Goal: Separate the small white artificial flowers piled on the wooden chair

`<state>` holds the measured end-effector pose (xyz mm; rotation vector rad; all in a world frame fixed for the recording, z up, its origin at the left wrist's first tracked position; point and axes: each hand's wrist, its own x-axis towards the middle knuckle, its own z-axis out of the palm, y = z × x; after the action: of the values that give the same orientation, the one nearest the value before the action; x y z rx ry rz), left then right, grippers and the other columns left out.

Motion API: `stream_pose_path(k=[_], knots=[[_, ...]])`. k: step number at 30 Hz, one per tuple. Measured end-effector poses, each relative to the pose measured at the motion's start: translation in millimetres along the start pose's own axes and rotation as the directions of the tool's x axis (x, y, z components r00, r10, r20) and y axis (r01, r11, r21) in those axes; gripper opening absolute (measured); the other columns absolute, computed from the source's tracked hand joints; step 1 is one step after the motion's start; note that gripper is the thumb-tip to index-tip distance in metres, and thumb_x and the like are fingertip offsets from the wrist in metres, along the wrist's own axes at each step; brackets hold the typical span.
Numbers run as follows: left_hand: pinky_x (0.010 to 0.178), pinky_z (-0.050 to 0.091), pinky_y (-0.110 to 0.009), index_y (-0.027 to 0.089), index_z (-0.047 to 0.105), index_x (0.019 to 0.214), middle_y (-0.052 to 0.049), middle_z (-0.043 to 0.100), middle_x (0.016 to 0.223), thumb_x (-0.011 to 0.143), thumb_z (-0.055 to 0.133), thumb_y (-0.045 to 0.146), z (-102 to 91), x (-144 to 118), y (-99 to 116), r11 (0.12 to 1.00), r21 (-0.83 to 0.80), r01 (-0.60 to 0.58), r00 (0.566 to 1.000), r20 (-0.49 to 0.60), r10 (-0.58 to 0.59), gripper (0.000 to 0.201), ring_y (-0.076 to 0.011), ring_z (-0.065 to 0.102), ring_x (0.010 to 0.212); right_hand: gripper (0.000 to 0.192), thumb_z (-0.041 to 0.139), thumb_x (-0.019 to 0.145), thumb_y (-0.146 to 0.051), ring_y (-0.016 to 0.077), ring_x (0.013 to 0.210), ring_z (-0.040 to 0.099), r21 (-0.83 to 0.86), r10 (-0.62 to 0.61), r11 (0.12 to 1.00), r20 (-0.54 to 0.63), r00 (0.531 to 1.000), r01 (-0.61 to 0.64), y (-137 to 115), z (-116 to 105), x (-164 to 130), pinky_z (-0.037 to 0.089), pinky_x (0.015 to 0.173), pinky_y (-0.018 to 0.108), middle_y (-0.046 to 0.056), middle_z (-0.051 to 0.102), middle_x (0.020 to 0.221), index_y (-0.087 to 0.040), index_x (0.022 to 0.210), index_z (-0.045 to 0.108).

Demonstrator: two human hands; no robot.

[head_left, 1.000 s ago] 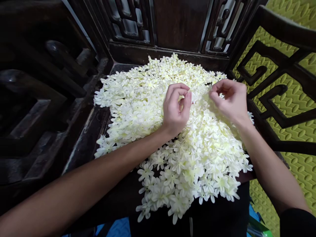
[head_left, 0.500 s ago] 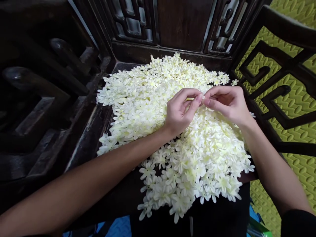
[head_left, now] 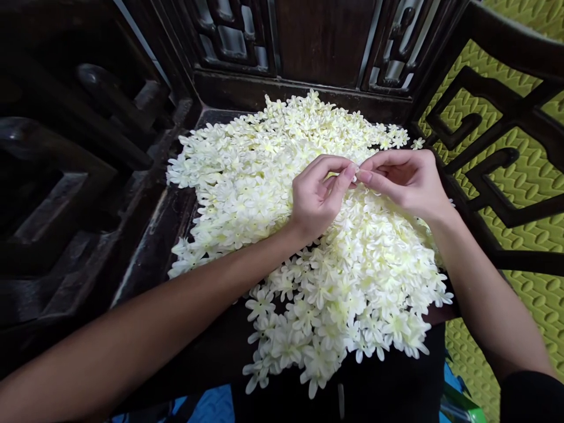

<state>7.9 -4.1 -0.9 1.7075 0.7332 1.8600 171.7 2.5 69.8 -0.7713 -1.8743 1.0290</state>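
Observation:
Over a wide heap of pale yellow-white artificial flowers [head_left: 247,194], both my hands meet fingertip to fingertip. My left hand [head_left: 321,191] is closed, thumb and forefinger pinching a tiny white piece [head_left: 354,178] that looks like part of a flower. From the other side my right hand [head_left: 403,179] is closed in a pinch at the same spot. Most of what lies between the fingertips is hidden, so I cannot tell what the right fingers grip. Both wrists hover above the heap, and flowers lie close beneath them.
The heap lies on a dark wooden seat [head_left: 176,211] and spreads over its front edge. A carved back panel [head_left: 324,41] rises behind, with an openwork armrest [head_left: 502,126] at the right. Yellow textured matting [head_left: 535,317] shows beyond it. One loose flower [head_left: 418,143] lies at the back right.
Both hands stay pinched together at the same place over the heap, with the fingertips shifted very slightly. The whole view has moved a little; the flowers look unchanged.

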Motion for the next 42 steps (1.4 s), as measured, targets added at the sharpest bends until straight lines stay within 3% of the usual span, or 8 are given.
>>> stream_pose_path(k=[11, 25, 42], knots=[[0.072, 0.061, -0.027, 0.020, 0.066, 0.098, -0.003, 0.066, 0.094, 0.094, 0.060, 0.027, -0.8, 0.3, -0.4, 0.999, -0.033, -0.027, 1.000, 0.008, 0.027, 0.010, -0.0117, 0.066, 0.084, 0.015, 0.081, 0.080, -0.017, 0.0157, 0.076, 0.073, 0.017, 0.000, 1.000, 0.041, 0.999, -0.001, -2.9, -2.4, -0.3, 0.062, 0.069, 0.027, 0.003, 0.077, 0.087, -0.022, 0.094, 0.081], [0.073, 0.061, -0.026, 0.020, 0.068, 0.097, -0.003, 0.067, 0.093, 0.093, 0.061, 0.021, -1.1, 1.3, 1.4, 0.998, -0.049, -0.024, 1.000, 0.009, 0.025, 0.008, -0.0109, 0.066, 0.083, 0.012, 0.082, 0.081, -0.026, 0.0176, 0.076, 0.073, -0.024, 0.028, 0.999, 0.028, 0.999, -0.028, -6.1, -0.2, -0.9, 0.063, 0.068, 0.031, 0.003, 0.077, 0.085, -0.023, 0.092, 0.080], [0.073, 0.062, -0.027, 0.019, 0.069, 0.097, -0.005, 0.068, 0.095, 0.091, 0.065, 0.024, -1.0, -0.6, 1.6, 0.996, -0.073, 0.053, 0.999, 0.013, -0.052, 0.009, -0.0138, 0.069, 0.089, 0.016, 0.082, 0.079, -0.016, 0.0147, 0.071, 0.069, -0.026, 0.012, 1.000, 0.047, 0.999, -0.011, -3.4, -2.0, -0.6, 0.058, 0.063, 0.028, 0.001, 0.076, 0.084, -0.024, 0.093, 0.080]])
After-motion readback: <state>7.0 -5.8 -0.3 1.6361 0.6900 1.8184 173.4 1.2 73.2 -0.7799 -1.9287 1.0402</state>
